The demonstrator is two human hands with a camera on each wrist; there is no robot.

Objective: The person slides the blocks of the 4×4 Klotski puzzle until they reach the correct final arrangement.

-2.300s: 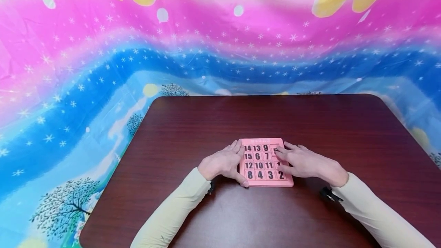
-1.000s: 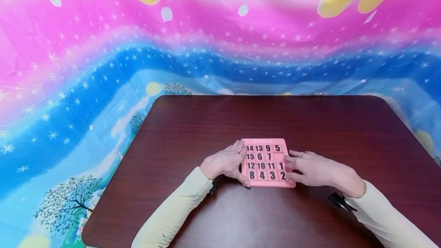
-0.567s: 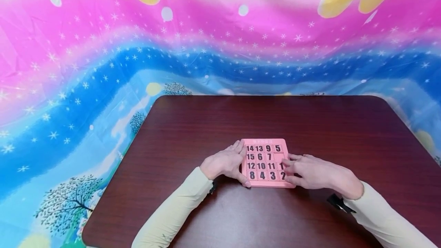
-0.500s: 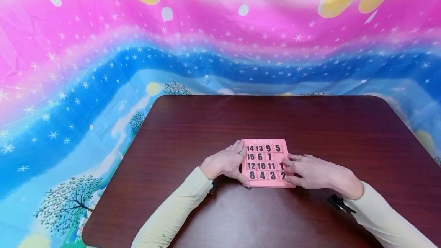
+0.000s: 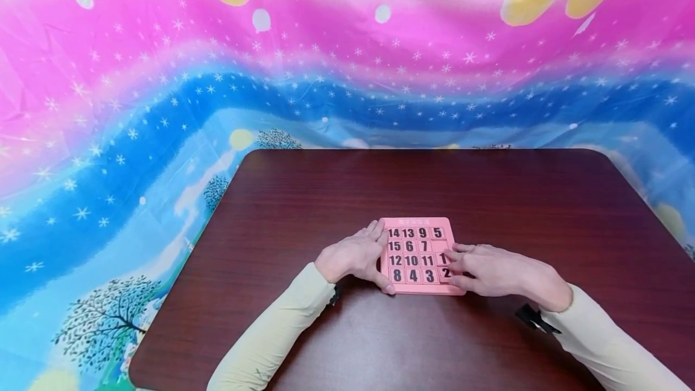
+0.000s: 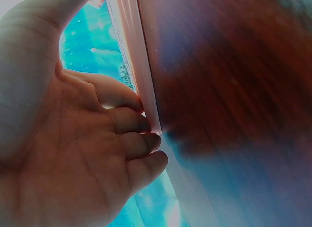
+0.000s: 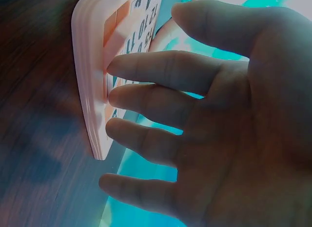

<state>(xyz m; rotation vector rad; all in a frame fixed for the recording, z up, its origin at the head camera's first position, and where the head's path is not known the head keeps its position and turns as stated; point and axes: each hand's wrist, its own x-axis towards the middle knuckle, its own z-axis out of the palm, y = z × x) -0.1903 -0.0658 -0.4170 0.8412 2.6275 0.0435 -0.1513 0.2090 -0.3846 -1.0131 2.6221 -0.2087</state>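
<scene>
A square pink number-tile puzzle (image 5: pixel 419 254) lies at the lower centre of the head frame. On its left edge rests the left hand (image 5: pixel 353 256), thumb spread wide from the fingers; the right hand (image 5: pixel 491 267), fingers fairly straight and parted, touches the right-hand column. Beneath stretches a dark reddish-brown wooden desk (image 5: pixel 347 189); a pink-and-blue snowflake-patterned cloth (image 5: pixel 347 86) fills the upper frame.

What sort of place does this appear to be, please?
Probably an indoor tabletop recording spot: a dark wood-look table, a printed snowflake backdrop behind it, and a pink number puzzle on top.
</scene>
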